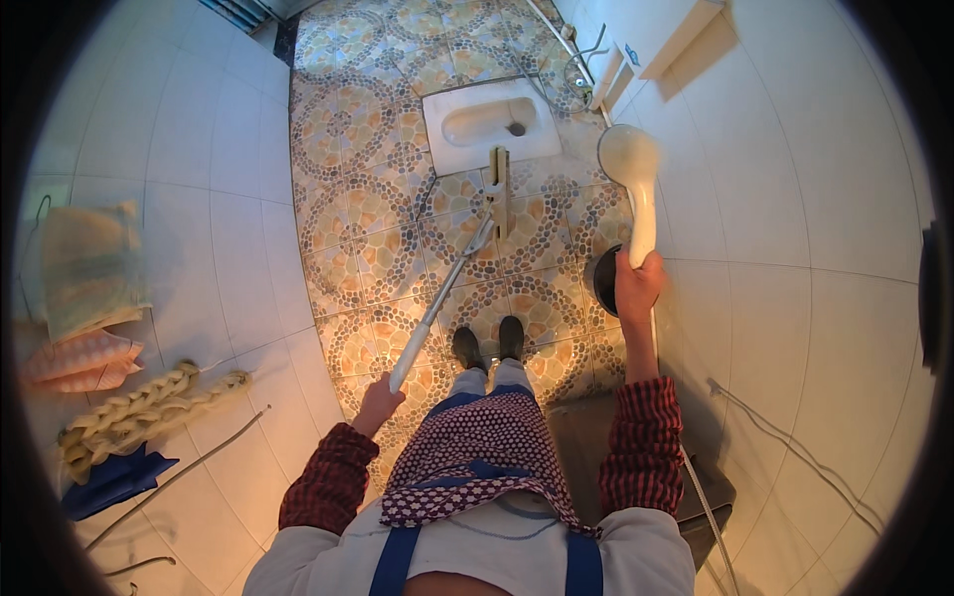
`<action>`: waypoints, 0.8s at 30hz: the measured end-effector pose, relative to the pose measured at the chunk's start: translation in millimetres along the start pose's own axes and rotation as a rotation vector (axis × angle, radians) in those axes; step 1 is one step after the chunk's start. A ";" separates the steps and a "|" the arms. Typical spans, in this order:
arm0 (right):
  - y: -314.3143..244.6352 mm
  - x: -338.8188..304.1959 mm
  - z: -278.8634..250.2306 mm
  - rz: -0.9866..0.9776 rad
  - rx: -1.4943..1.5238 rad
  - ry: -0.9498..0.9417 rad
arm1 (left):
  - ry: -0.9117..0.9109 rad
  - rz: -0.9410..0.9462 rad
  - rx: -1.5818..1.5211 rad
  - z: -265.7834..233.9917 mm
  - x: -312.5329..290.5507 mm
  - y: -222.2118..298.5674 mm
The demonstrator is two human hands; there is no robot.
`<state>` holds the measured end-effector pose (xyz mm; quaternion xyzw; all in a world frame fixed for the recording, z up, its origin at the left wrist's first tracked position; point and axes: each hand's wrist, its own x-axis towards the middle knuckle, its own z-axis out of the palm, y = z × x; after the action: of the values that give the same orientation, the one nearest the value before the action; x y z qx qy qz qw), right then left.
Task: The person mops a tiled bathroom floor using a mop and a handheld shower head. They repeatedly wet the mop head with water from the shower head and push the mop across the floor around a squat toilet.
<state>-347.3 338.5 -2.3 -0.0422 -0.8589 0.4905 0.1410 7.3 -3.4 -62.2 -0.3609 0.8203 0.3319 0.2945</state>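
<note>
My left hand (378, 402) grips the end of a long pale mop handle (437, 298). The handle runs forward to a flat mop head (500, 189) resting on the patterned floor tiles (358, 199), just in front of a white squat toilet pan (487, 121). My right hand (637, 283) holds a white shower head (630, 159) by its handle, raised and pointing toward the toilet pan. A hose (696, 477) hangs down from it along my right side. My black shoes (489, 343) stand on the tiles below the mop.
White tiled walls (795, 199) close in on both sides. Cloth bags (89, 268), a braided pale mop (139, 407) and a blue cloth (114, 477) hang on the left wall. A dark round basin (602, 283) sits by the right wall, with a dark box (706, 497) behind it.
</note>
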 end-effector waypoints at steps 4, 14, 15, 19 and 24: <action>-11.1 2.0 11.6 0.027 0.004 -0.045 | -0.010 -0.036 0.068 30.2 -10.6 -12.1; -9.3 17.4 25.7 0.029 -0.016 -0.137 | -0.060 -0.037 0.133 53.7 -26.2 -10.0; -4.9 16.4 26.3 0.032 0.000 -0.146 | -0.067 -0.039 0.128 52.7 -25.5 -8.5; 4.7 9.8 31.4 0.058 0.010 -0.181 | -0.037 0.005 0.174 52.8 -21.7 -15.6; 4.7 10.9 31.4 0.092 0.033 -0.156 | -0.043 -0.022 0.087 60.6 -19.3 -23.9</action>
<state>-366.8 317.1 -19.1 -0.0412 -0.8562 0.5124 0.0516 51.8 37.7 -93.0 -0.3495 0.8234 0.3004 0.3310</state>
